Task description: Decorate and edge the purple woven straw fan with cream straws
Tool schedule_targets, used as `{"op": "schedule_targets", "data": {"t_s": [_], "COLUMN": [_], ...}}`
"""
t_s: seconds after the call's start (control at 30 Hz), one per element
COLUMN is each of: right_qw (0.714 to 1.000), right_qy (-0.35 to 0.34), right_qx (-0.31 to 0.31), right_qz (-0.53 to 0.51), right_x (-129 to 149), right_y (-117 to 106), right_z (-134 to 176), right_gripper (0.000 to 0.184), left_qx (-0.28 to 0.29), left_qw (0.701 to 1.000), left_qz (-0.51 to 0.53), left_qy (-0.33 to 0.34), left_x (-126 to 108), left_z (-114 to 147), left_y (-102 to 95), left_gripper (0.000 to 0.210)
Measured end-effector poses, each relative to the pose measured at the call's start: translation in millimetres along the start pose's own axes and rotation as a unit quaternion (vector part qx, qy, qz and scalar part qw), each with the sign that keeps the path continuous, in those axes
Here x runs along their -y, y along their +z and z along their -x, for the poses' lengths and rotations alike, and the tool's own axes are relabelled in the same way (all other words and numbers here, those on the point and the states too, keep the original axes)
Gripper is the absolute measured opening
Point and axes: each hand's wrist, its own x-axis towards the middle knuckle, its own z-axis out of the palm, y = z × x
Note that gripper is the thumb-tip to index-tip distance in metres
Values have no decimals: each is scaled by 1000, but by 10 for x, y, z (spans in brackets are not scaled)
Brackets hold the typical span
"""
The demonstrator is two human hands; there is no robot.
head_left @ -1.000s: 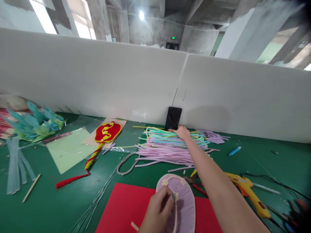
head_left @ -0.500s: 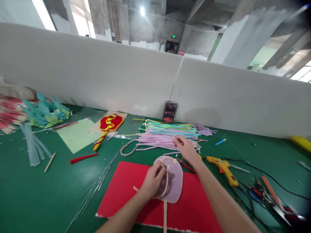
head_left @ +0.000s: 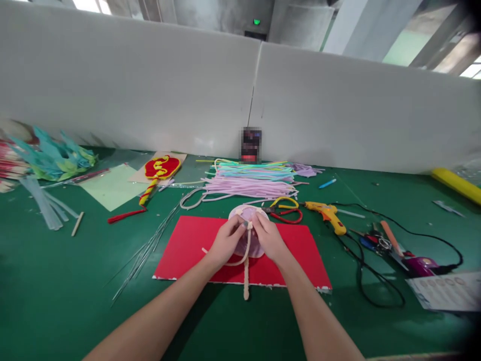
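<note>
A small lilac fan (head_left: 257,249) with a cream edge and a cream handle (head_left: 246,281) lies on a red board (head_left: 296,250). Over its upper part, my left hand (head_left: 227,238) pinches a cream pipe cleaner (head_left: 248,243), whose loose end curls down and out to the left. My right hand (head_left: 267,235) meets it from the other side, fingertips pressed together at the same spot. The fingers cover the exact point where the pipe cleaner is gripped.
Behind the board lies a pile of pastel pipe cleaners (head_left: 250,186). Red-and-yellow pliers (head_left: 287,213) and a yellow glue gun (head_left: 328,215) are at the right, with scissors (head_left: 383,245) farther out. Thin wires (head_left: 148,250) and a red-and-yellow fan (head_left: 162,166) lie left.
My right hand has come down from the pipe cleaner pile to join my left hand at the fan. The camera view has tilted down.
</note>
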Motion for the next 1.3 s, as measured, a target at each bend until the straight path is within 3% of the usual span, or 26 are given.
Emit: {"op": "schedule_targets", "data": {"t_s": [0.4,0.8,0.97,1.3], "right_qw": [999,998,998,997], "right_qy": [-11,-29,-33,-46], "right_qx": [20,16,16,19], "right_qz": [-40,-49,-49,-51], "right_x": [-8,-27,-24,0], "right_y": [10,-21,-25,-59], "right_z": [41,29,22,38], "right_gripper": [24,24,24,23], "left_qx": [-19,74,81,69], "left_qw": [998,978,966,970], "left_qz": [-51,-180,-232,-211], "left_qy": [18,73,79,98], "left_x": [-22,-47,-47,-63], "left_z": [-2,-48,-28,-14], "left_y": [-27,-195,-221,-167], "left_gripper": [18,15,14,14]}}
